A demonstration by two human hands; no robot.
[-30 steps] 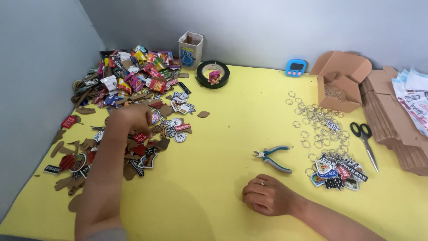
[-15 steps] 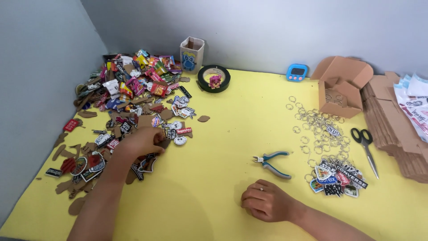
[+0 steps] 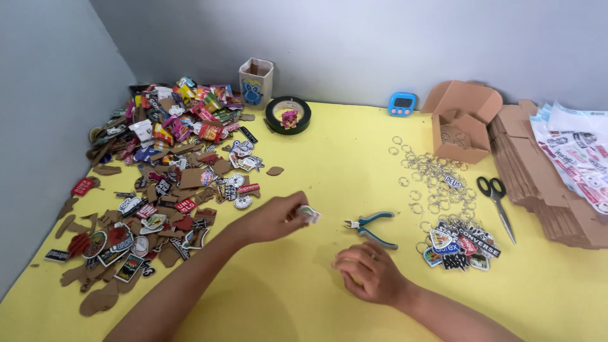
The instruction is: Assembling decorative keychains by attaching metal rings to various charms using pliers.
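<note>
I see my left hand [image 3: 272,218] at the centre of the frame, fingertips pinching a small flat charm [image 3: 309,215] just above the yellow table [image 3: 329,164]. My right hand [image 3: 370,273] rests lower centre, fingers loosely curled; I cannot tell if it holds anything. Blue-handled pliers [image 3: 372,227] lie between and just right of both hands. A large heap of colourful charms [image 3: 171,164] fills the left side, loose metal rings [image 3: 430,180] and scissors [image 3: 497,199] lie at right
</note>
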